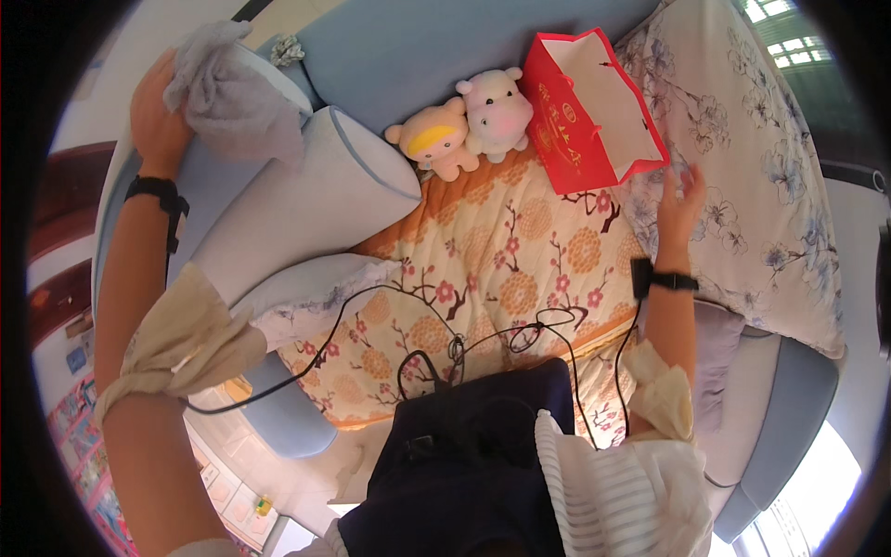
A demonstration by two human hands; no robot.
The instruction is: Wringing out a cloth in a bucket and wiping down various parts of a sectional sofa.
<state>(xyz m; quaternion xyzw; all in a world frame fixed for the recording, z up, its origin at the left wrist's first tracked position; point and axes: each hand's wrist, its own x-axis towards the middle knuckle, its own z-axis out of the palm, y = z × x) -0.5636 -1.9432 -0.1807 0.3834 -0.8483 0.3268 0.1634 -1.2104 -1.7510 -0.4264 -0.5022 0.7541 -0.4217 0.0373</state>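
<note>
At the upper left, my left hand (pixel 161 115) grips a crumpled grey cloth (pixel 233 97) above the grey cushions; its fingertips are partly hidden by the cloth. On the right, my right hand (pixel 681 202) holds nothing, its fingers apart, just below the rim of a red paper gift bag (pixel 574 132). The bag leans open against the sofa back and bears writing. Beside it sit a pastel plush hippo (pixel 495 115) and a peach plush toy with a yellow patch (pixel 435 139), touching each other.
A floral quilted cover (pixel 487 278) lies over the sofa seat, with thin black cables (pixel 341 313) across it. Grey cushions (pixel 299 188) stand at left. A flower-print cloth (pixel 752 174) drapes the right side, above a mauve pillow (pixel 720 362). A small silvery bundle (pixel 287 51) rests on the sofa's edge.
</note>
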